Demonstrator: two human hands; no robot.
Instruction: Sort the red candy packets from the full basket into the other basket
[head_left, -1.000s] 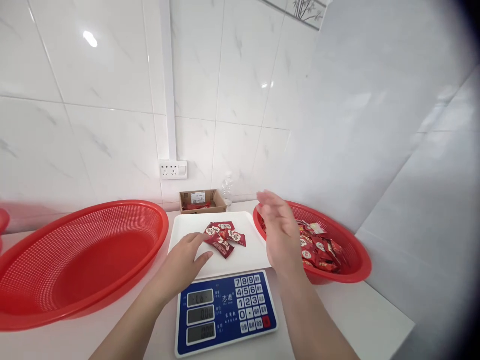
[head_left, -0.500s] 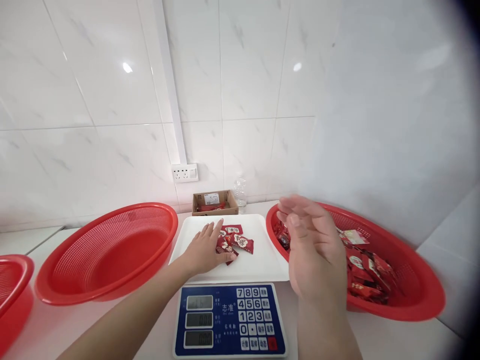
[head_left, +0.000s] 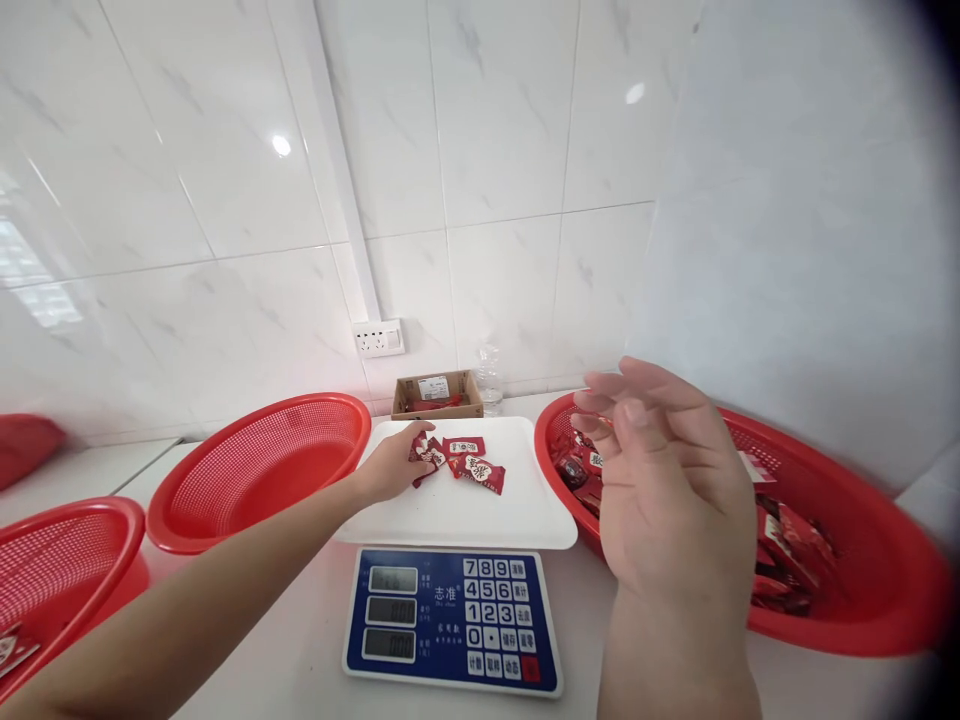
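My left hand reaches over the white tray of a digital scale, its fingers curled around a red snack packet at the left of a small group. Beside it on the tray lie a flat red packet with a white label and another printed red packet. My right hand is raised in front of the right-hand red basket, palm turned inward and fingers apart, holding nothing. Part of that basket and its packets is hidden behind this hand.
The scale's blue keypad panel faces me. The right red basket holds many packets. Two more red baskets stand left, one near the tray, another farther left. Behind the tray are a cardboard box and a clear bottle.
My left hand has moved left and closed its fingers on a packet, drawing it leftward from the others. My right hand stays raised and open. The view has shifted slightly.
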